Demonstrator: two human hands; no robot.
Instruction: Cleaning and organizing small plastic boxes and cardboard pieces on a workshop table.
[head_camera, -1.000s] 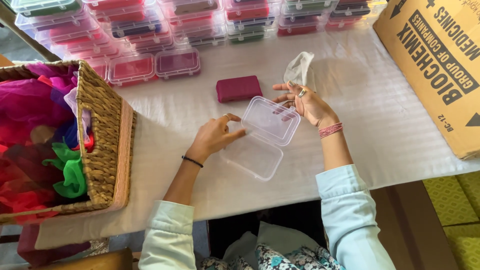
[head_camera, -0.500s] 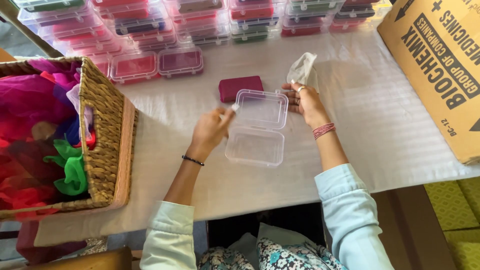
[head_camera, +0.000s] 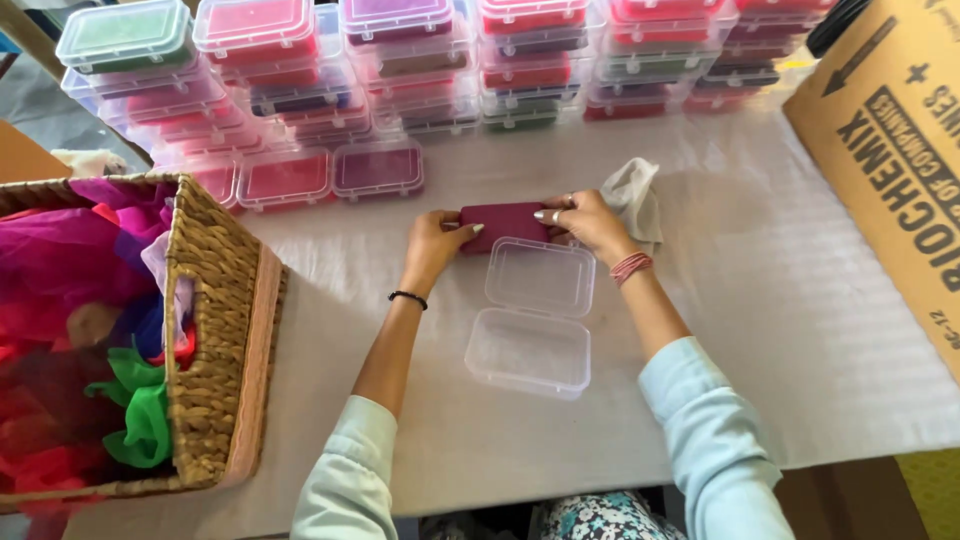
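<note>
A view from above of a person's two hands working at a bench covered in white sheeting.

Well to the left of the hands stands a woven basket, filled with loose bright cloth in pink, purple, red and green.

The left hand is curled around the left end of a maroon block, thumb and fingers pinching it. The right hand grips the block's right end the same way, fingers bent over the top edge. Whether the block is lifted or resting on the bench cannot be told.

Just in front of both hands, nearer the person, a clear plastic box lies open and empty, its hinged lid folded flat toward the hands.

Beyond the hands, along the far edge of the bench, are stacks of closed clear boxes, each with something red, pink, purple or green inside.

Just right of the right hand lies a crumpled white cloth. Further right is a large brown cardboard carton.

Judging by this, many boxes are already packed and shut; this one is open but unfilled, the block not yet inside it and the lid not yet closed.
</note>
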